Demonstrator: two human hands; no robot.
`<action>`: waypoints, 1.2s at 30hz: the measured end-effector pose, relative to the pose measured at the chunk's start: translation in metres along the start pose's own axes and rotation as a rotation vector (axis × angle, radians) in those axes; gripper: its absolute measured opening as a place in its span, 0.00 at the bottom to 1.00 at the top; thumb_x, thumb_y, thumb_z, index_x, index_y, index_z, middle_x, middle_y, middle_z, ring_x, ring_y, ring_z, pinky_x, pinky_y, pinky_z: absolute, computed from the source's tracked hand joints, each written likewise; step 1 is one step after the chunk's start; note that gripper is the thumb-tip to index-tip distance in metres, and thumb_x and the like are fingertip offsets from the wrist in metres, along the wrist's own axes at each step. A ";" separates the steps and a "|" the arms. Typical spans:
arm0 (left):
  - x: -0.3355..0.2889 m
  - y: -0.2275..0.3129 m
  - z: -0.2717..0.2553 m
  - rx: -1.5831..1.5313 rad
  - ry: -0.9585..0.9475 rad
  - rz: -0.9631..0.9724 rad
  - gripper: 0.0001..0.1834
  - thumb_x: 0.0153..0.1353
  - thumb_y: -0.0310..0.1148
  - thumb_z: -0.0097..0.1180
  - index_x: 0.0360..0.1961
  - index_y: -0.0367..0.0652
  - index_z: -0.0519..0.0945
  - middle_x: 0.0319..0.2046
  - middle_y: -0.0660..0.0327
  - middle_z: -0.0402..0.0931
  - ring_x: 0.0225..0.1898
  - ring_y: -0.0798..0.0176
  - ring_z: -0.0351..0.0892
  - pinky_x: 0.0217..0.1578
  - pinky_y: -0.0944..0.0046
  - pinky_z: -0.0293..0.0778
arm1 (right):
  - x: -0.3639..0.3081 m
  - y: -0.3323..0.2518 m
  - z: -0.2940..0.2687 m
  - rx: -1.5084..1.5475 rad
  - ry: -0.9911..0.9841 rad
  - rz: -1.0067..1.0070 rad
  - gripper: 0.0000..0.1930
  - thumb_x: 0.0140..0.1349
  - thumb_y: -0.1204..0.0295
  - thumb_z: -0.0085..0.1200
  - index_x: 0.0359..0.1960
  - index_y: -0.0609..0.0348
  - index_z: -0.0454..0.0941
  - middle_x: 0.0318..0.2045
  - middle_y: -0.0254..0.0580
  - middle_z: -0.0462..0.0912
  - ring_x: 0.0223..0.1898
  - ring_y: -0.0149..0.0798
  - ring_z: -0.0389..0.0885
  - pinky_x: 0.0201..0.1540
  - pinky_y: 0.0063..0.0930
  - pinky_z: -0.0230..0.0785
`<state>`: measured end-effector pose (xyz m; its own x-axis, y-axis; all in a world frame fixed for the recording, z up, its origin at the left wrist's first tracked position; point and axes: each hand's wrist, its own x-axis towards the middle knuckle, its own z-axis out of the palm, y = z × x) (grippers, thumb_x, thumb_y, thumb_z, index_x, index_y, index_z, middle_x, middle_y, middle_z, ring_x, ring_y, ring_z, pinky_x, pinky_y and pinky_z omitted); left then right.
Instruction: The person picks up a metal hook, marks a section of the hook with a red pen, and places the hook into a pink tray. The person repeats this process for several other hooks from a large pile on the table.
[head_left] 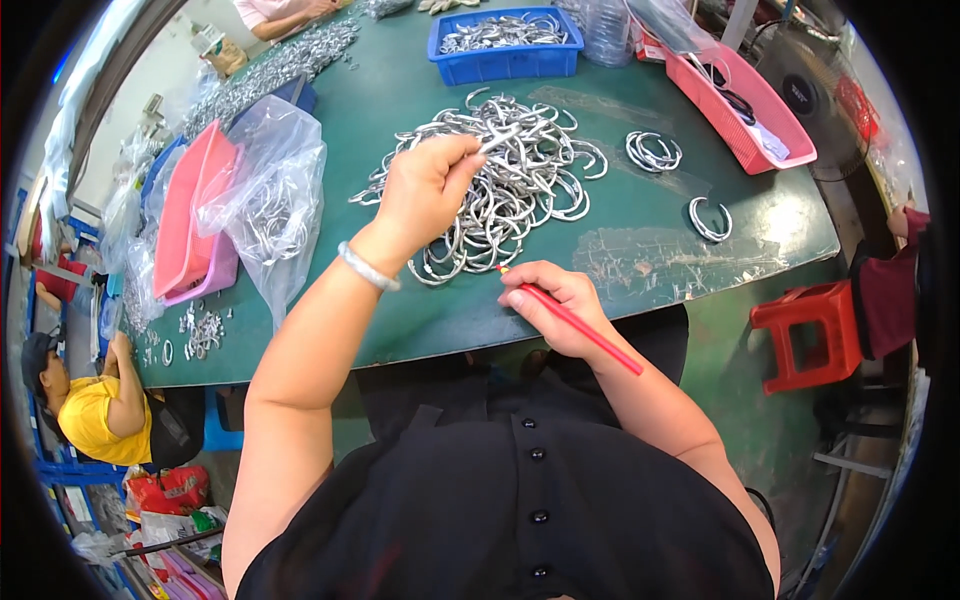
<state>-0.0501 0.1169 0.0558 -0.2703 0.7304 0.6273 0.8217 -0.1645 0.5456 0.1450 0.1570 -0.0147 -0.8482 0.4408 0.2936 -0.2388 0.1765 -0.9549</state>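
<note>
A heap of silver C-shaped bangles [525, 185] lies on the green table [400, 325] in front of me. Above the heap's near left part, my left hand [425, 185] is closed in a pinch. A silver bangle [502, 138] sticks out from its fingertips, partly lost against the heap behind. Lower down, by the table's near edge, my right hand [555, 305] is closed around a slim red pen-like tool [590, 332]. Its yellowish tip points at the heap's near side, while the back end lies over my wrist.
Right of the heap are a small stack of bangles [653, 152] and a pair [710, 220]. A blue bin [505, 66] of metal parts stands behind; pink baskets [745, 125] flank the table. A plastic bag [270, 200] lies left. A person in yellow [105, 420] sits at left.
</note>
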 end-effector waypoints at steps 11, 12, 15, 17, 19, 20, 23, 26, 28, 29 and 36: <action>-0.004 -0.009 0.015 -0.189 -0.161 -0.139 0.07 0.57 0.25 0.49 0.37 0.37 0.75 0.24 0.63 0.76 0.22 0.74 0.73 0.24 0.75 0.70 | 0.004 0.004 0.003 0.192 0.173 0.059 0.10 0.61 0.72 0.45 0.42 0.62 0.71 0.29 0.38 0.78 0.30 0.26 0.74 0.35 0.18 0.67; -0.003 -0.010 0.017 -0.192 -0.207 -0.093 0.07 0.57 0.26 0.50 0.37 0.37 0.75 0.25 0.63 0.76 0.23 0.74 0.73 0.25 0.75 0.71 | 0.005 0.005 0.002 0.226 0.198 0.036 0.11 0.62 0.70 0.44 0.42 0.63 0.71 0.28 0.38 0.78 0.29 0.26 0.74 0.34 0.18 0.67; -0.003 -0.011 0.021 -0.306 -0.171 -0.206 0.07 0.58 0.28 0.50 0.37 0.37 0.75 0.26 0.64 0.76 0.24 0.74 0.73 0.26 0.74 0.71 | 0.006 0.009 0.000 0.288 0.264 0.005 0.12 0.62 0.68 0.43 0.41 0.63 0.71 0.27 0.39 0.78 0.27 0.26 0.73 0.32 0.18 0.66; 0.002 -0.008 0.022 -0.585 -0.086 -0.533 0.08 0.59 0.33 0.49 0.34 0.39 0.76 0.27 0.62 0.77 0.25 0.72 0.74 0.26 0.73 0.71 | 0.006 0.009 0.000 0.310 0.266 0.010 0.12 0.62 0.68 0.43 0.41 0.64 0.71 0.27 0.39 0.78 0.27 0.26 0.73 0.32 0.18 0.66; 0.012 -0.008 0.021 -0.694 -0.074 -0.641 0.08 0.58 0.32 0.50 0.33 0.38 0.75 0.26 0.62 0.76 0.25 0.72 0.74 0.26 0.73 0.70 | 0.008 0.008 0.001 0.302 0.265 0.018 0.12 0.62 0.68 0.43 0.41 0.64 0.71 0.27 0.39 0.78 0.27 0.26 0.73 0.32 0.18 0.66; 0.015 -0.007 0.022 -0.696 -0.108 -0.662 0.07 0.57 0.30 0.50 0.33 0.37 0.75 0.26 0.62 0.76 0.25 0.72 0.73 0.26 0.73 0.71 | 0.008 0.007 0.001 0.299 0.259 0.024 0.12 0.62 0.68 0.43 0.40 0.64 0.71 0.27 0.39 0.78 0.27 0.26 0.73 0.32 0.18 0.66; 0.020 0.002 0.028 -0.675 -0.158 -0.653 0.07 0.57 0.28 0.50 0.34 0.37 0.75 0.27 0.61 0.76 0.25 0.71 0.73 0.26 0.73 0.70 | 0.007 0.007 0.002 0.327 0.291 0.031 0.12 0.62 0.68 0.43 0.40 0.64 0.71 0.26 0.40 0.78 0.26 0.26 0.73 0.32 0.19 0.66; 0.016 0.003 0.018 -0.771 -0.207 -0.611 0.07 0.56 0.27 0.50 0.36 0.37 0.74 0.27 0.61 0.76 0.26 0.72 0.73 0.28 0.73 0.70 | 0.005 0.010 0.002 0.316 0.374 -0.011 0.13 0.64 0.66 0.41 0.41 0.64 0.70 0.25 0.42 0.78 0.25 0.27 0.72 0.31 0.19 0.66; 0.008 0.005 0.005 -0.854 -0.221 -0.585 0.08 0.57 0.26 0.49 0.38 0.39 0.73 0.28 0.62 0.75 0.28 0.73 0.73 0.29 0.75 0.69 | 0.004 0.006 0.001 0.366 0.439 -0.031 0.14 0.65 0.65 0.39 0.42 0.64 0.69 0.25 0.43 0.78 0.24 0.28 0.72 0.30 0.19 0.66; 0.002 0.007 0.000 -0.853 -0.229 -0.589 0.08 0.57 0.26 0.49 0.38 0.39 0.73 0.28 0.62 0.75 0.28 0.73 0.73 0.29 0.75 0.69 | 0.002 0.005 0.000 0.413 0.502 -0.050 0.15 0.65 0.64 0.37 0.42 0.64 0.68 0.25 0.44 0.78 0.24 0.28 0.72 0.30 0.20 0.66; -0.047 0.016 -0.023 -0.934 -0.224 -0.611 0.13 0.58 0.27 0.49 0.45 0.41 0.69 0.28 0.63 0.76 0.27 0.75 0.73 0.26 0.77 0.67 | 0.011 -0.014 -0.005 0.385 0.434 0.019 0.11 0.62 0.68 0.43 0.41 0.62 0.69 0.28 0.43 0.78 0.27 0.28 0.73 0.32 0.20 0.66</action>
<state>-0.0359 0.0643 0.0478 -0.3241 0.9446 0.0520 -0.1370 -0.1012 0.9854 0.1417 0.1633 0.0023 -0.6022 0.7755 0.1896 -0.4490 -0.1327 -0.8836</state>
